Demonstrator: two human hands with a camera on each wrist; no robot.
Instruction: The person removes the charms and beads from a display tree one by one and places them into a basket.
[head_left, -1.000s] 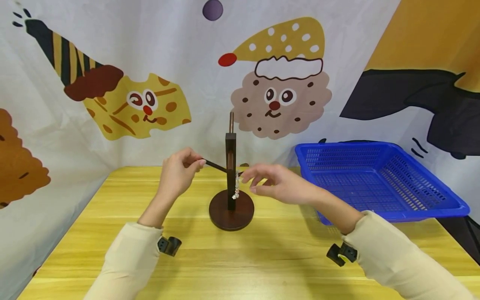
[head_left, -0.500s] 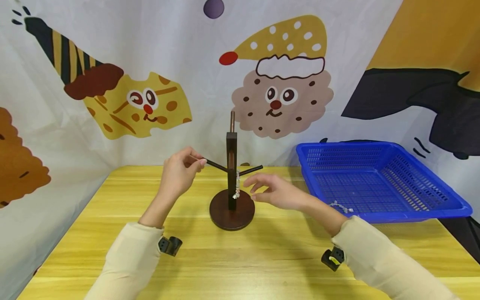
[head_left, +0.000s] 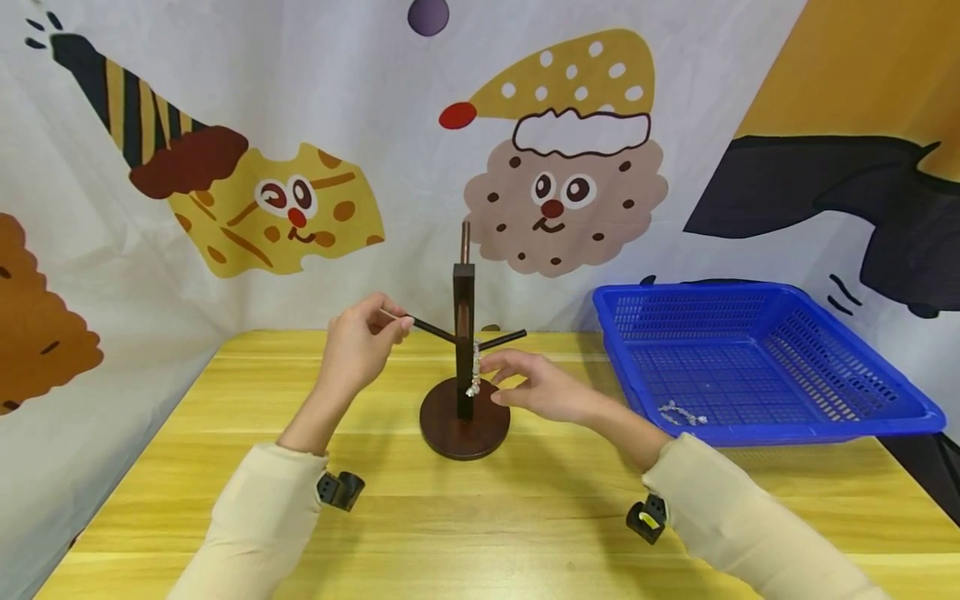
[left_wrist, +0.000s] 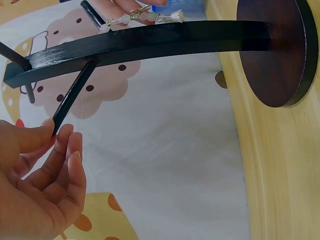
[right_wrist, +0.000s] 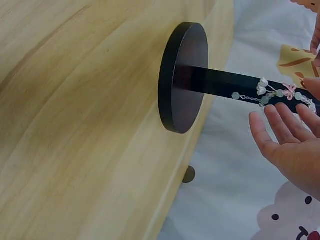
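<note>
A dark wooden jewelry stand (head_left: 464, 292) with a round base (head_left: 442, 425) stands upright on the table. My left hand (head_left: 356, 342) pinches the end of its left peg (head_left: 435, 330) between thumb and fingers, as the left wrist view also shows. From the right peg (head_left: 504, 340) hangs a beaded bracelet (head_left: 474, 375), close against the post. In the right wrist view the bracelet (right_wrist: 287, 92) has pale beads, a pink bow and white flower charms. My right hand (head_left: 543, 387) is beside it, fingers loosely spread with the tips right at the beads.
A blue plastic basket (head_left: 618, 367) sits at the right of the wooden table (head_left: 465, 525). Inside it, near the front left corner, lies another beaded bracelet (head_left: 681, 413). A printed cloth (head_left: 420, 183) hangs behind the table.
My right hand has drawn away from the right peg's tip, then come left to the hanging bracelet. Its arm has uncovered the bracelet in the basket. My left hand stays on its peg.
</note>
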